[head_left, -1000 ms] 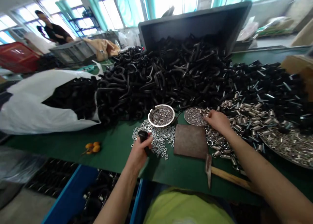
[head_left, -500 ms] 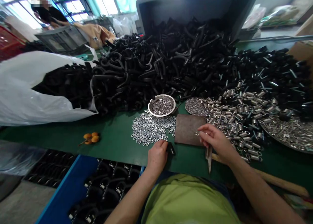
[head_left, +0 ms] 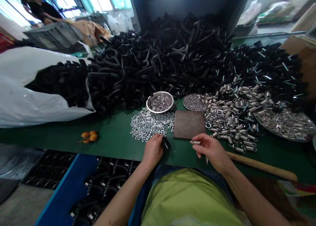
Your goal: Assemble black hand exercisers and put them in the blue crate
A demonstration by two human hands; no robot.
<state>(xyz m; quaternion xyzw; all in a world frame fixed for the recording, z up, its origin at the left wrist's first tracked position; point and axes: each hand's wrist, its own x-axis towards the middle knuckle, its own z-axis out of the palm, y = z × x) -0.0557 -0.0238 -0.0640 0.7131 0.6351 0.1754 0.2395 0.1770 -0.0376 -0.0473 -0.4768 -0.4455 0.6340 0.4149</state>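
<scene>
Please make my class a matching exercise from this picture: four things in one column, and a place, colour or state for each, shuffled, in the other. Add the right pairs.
Things
1. Left hand
2. Right hand
3. Fruit
4. Nuts

Descriptions
A. Loose, on the near side of the round bowl
B. Holding a spring
C. Orange, on the green table
D. Holding a black part

Pairs: 1-D, 2-B, 3-C, 4-A

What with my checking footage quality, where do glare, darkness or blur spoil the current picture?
In the head view, the windows glare almost white; the black heap merges into darkness in places; the spring in the right hand shows clear coils; the black piece in the left hand shows little detail.
</scene>
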